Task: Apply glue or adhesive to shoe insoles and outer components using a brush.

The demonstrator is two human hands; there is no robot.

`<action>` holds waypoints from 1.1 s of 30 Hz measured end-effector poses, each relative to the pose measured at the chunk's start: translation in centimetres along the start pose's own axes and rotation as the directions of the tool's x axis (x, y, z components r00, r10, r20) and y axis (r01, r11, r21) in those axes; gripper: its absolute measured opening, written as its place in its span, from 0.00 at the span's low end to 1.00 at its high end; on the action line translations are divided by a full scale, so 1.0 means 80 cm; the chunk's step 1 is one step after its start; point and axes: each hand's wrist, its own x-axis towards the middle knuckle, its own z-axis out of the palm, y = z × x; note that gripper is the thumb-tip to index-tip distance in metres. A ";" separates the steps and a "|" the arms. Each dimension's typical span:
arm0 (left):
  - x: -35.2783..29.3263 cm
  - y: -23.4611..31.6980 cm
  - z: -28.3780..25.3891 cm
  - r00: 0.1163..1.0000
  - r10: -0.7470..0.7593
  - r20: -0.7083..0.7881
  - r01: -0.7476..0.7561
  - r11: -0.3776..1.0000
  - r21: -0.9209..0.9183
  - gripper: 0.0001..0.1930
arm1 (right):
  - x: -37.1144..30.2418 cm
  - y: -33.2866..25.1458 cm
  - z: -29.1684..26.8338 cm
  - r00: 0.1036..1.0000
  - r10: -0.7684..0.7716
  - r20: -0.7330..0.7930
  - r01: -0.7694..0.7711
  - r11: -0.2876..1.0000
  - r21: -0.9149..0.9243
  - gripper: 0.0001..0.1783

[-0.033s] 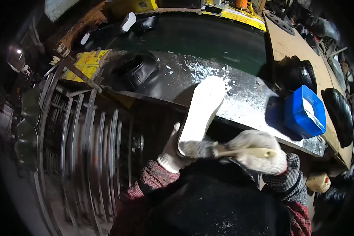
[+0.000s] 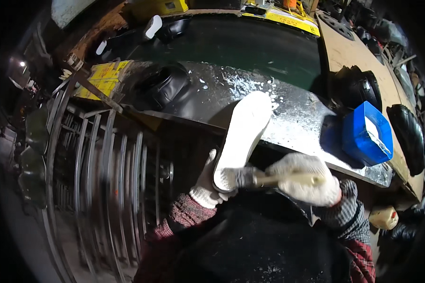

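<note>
Clenching the brush (image 2: 246, 178) — right hand (image 2: 307, 167) has edged left, nearer the white sole (image 2: 246, 125).

Left hand (image 2: 206, 181) partly hidden behind the white sole (image 2: 246, 127); its fingertips cannot be made out. Bristles of the brush (image 2: 244, 178) slightly blurred; fingers of the right hand (image 2: 304, 177) not clearly separated. Inside of the blue container (image 2: 356, 137) partly screened by its wall. Dark apron (image 2: 250, 236) cut off by lower edge.

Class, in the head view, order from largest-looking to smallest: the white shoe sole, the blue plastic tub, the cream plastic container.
White shoe sole
Blue plastic tub
Cream plastic container
Real sizes may differ, given nearness.
</note>
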 end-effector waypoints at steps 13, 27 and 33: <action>-0.013 0.022 -0.067 0.983 0.183 -0.010 -0.177 0.964 0.197 0.45 | 0.014 0.043 -0.011 0.884 -0.454 -0.108 0.285 0.708 -0.646 0.22; 0.087 0.132 0.132 0.737 0.656 0.164 -0.619 0.557 0.553 0.18 | 0.012 0.035 -0.031 0.880 -0.351 -0.321 0.140 0.836 -0.531 0.18; -0.012 0.163 0.249 0.263 0.547 0.795 0.192 -0.837 0.512 0.25 | -0.060 0.071 -0.037 0.781 -0.090 -0.618 -0.127 0.946 -0.297 0.16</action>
